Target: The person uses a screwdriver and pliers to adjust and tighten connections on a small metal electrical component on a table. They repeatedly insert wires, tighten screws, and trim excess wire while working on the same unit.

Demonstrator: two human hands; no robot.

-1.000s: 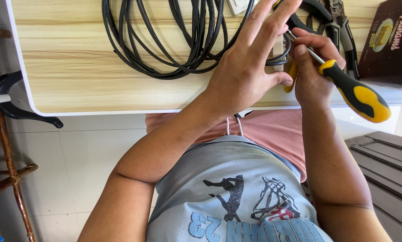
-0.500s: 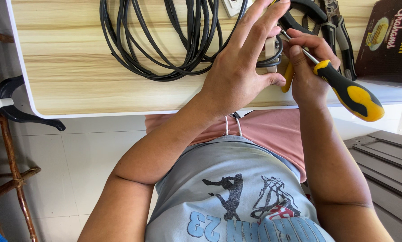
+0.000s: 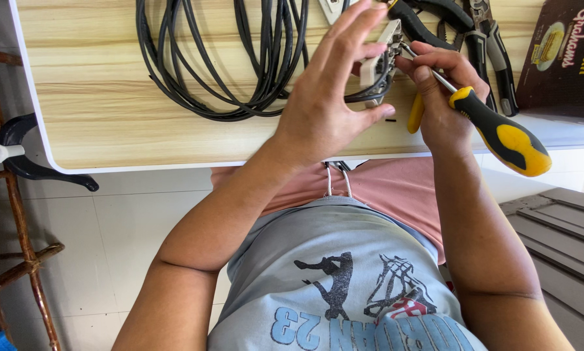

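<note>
Now screwdriver (image 3: 500,133) handle lower, flatter

Bare arms and bare hands, no sleeves showing. Wearing a grey tee (image 3: 344,273) with dark figure graphics and blue lettering, plus pinkish-salmon shorts (image 3: 383,195) with white drawstrings (image 3: 337,182).

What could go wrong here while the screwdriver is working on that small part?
The screwdriver tip meets the small pale part pinched in the left hand; a slip could jab those fingers. The right hand grips low on the shaft, so control may be weak. The black cable attached could tug the part.
</note>
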